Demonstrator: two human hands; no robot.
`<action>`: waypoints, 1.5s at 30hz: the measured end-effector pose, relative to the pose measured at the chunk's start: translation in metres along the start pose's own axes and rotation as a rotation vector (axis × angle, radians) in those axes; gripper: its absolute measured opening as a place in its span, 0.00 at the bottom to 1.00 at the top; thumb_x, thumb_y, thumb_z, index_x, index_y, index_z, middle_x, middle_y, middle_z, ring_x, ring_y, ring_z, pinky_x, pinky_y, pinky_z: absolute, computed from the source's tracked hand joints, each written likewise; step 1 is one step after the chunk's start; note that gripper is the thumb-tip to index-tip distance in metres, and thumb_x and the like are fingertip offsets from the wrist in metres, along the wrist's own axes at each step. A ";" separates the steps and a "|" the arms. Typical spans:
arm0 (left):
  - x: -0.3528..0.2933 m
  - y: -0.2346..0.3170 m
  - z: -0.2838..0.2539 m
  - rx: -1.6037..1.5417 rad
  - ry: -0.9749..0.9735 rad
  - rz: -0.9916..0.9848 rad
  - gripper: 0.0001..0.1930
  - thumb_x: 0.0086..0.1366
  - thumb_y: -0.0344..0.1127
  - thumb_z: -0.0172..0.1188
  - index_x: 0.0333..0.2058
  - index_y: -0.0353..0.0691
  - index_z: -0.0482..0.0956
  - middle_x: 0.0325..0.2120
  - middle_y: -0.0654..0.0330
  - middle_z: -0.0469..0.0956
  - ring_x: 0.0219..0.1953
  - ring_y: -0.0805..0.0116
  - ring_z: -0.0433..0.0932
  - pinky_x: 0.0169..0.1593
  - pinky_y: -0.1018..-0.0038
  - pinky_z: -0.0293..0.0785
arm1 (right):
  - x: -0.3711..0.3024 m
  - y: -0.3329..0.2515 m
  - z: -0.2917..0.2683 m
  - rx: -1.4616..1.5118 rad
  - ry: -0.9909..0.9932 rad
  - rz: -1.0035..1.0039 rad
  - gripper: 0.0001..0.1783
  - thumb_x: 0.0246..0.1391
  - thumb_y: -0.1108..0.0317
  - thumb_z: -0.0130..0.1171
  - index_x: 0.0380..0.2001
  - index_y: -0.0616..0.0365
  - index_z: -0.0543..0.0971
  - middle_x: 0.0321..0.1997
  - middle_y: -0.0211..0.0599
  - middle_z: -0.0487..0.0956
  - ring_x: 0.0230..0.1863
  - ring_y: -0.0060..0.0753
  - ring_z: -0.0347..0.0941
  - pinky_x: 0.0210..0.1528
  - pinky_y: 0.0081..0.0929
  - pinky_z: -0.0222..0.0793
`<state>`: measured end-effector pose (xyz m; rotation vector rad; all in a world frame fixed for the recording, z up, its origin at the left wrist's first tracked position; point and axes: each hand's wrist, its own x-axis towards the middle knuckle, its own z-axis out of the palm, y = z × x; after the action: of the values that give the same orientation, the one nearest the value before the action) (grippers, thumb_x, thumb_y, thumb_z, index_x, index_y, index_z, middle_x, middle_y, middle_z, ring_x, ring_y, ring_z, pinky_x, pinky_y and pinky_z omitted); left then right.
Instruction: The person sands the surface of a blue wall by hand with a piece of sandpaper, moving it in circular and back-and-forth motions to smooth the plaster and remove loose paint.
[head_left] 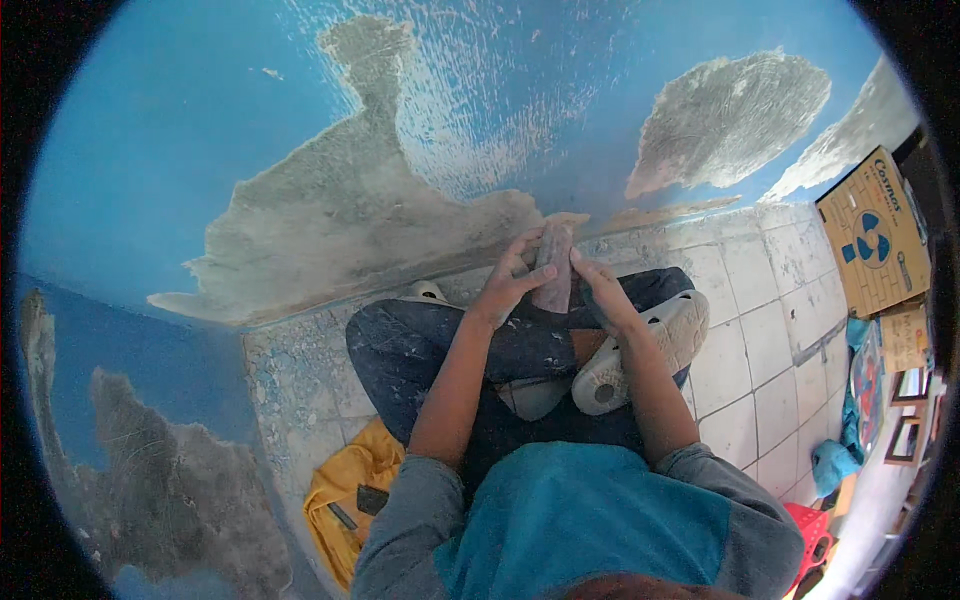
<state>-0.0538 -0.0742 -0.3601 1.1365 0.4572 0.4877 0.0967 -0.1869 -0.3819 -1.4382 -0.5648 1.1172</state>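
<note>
Both my hands hold a dusty pinkish-grey sanding block (554,268) upright above my crossed legs; it looks wrapped in sandpaper, with a tan flap at its top end. My left hand (512,280) is closed on its left side, the thumb lying across the front face. Along the right edge, my right hand (598,285) grips it with the fingers partly hidden behind. Just beyond the hands rises a blue wall (560,120), its paint scraped off in a large grey bare patch (330,210) and a rounder one (735,120) to the right.
Paint chips lie on the white tiled floor (735,330) along the wall. At my left is a yellow cloth (365,470) with a dark scraper-like piece (371,499) on it. A cardboard box (876,235) stands at the right, near picture frames (903,440) and a red plastic item (810,540).
</note>
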 end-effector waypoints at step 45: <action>0.000 -0.009 0.012 0.248 0.177 0.290 0.23 0.67 0.43 0.55 0.56 0.42 0.62 0.48 0.55 0.70 0.53 0.66 0.68 0.51 0.68 0.68 | -0.007 -0.013 0.019 -0.062 -0.023 -0.120 0.24 0.62 0.51 0.50 0.44 0.64 0.76 0.38 0.28 0.76 0.40 0.20 0.68 0.45 0.22 0.65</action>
<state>-0.0457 -0.0860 -0.3646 1.4148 0.5189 0.8052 0.0807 -0.1810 -0.3656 -1.4268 -0.6983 1.0307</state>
